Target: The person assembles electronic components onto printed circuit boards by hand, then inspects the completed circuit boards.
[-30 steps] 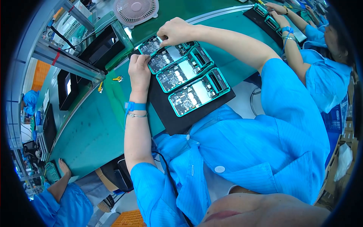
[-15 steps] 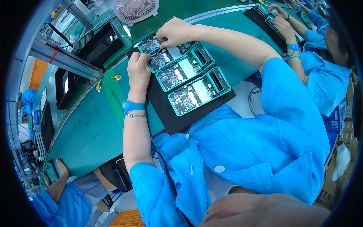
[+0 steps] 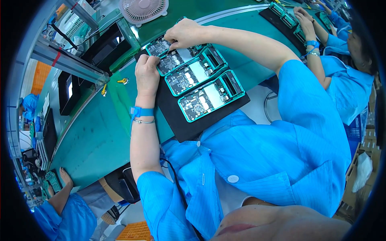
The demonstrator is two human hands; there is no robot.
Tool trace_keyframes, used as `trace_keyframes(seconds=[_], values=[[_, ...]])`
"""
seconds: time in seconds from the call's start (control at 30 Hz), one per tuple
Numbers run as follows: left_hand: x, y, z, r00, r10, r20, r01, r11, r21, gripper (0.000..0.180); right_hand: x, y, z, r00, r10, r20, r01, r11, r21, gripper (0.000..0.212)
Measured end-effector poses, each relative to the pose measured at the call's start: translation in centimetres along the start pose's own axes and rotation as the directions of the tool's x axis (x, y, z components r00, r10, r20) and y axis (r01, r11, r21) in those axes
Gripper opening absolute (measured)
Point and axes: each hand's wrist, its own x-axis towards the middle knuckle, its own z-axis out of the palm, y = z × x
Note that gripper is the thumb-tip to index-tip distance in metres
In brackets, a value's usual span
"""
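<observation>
Co-worker's hands [image 3: 304,18] at the upper right have drawn together beside their teal units [image 3: 281,14], while the person's own hands stay almost where they were. Four teal casings with exposed circuit boards [image 3: 213,95] lie in a row on a black mat [image 3: 193,130] on the green counter [image 3: 92,136]. At the two farthest casings, the left hand [image 3: 147,74] bunches its fingers by their left ends and the right hand [image 3: 185,34] bends over them, fingertips close together; whether either clamps anything, I cannot tell.
</observation>
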Motion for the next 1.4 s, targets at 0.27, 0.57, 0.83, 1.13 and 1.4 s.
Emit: trace_keyframes(seconds=[0.27,0.57,0.83,1.13,1.4], values=[[-0.4,0.2,-0.2,1.000,-0.006,0.029,0.006,1.000,0.017,0.007,-0.2,-0.2,0.1,0.999,-0.019,0.034,0.019,1.000,0.010,0.030],[0.2,0.6,-0.7,0.998,0.042,0.055,-0.043,0.999,0.020,0.009,-0.7,-0.4,-0.9,0.999,-0.045,0.019,0.045,0.999,0.014,0.029],[-0.2,1.6,-1.1,0.997,0.055,0.060,-0.051,0.996,-0.070,0.007,-1.9,-0.8,-1.1,0.998,-0.064,0.012,0.063,0.998,0.017,0.030],[-0.3,3.3,-1.8,0.980,0.082,0.179,-0.062,0.992,-0.112,0.005,-4.0,-1.3,-1.7,0.996,-0.087,0.008,0.087,0.996,0.004,0.030],[-3.8,9.1,-4.8,0.996,-0.092,0.017,0.094,0.980,-0.175,0.007,-8.4,-4.0,-5.4,0.996,-0.067,-0.062,0.071,0.995,0.069,0.035]])
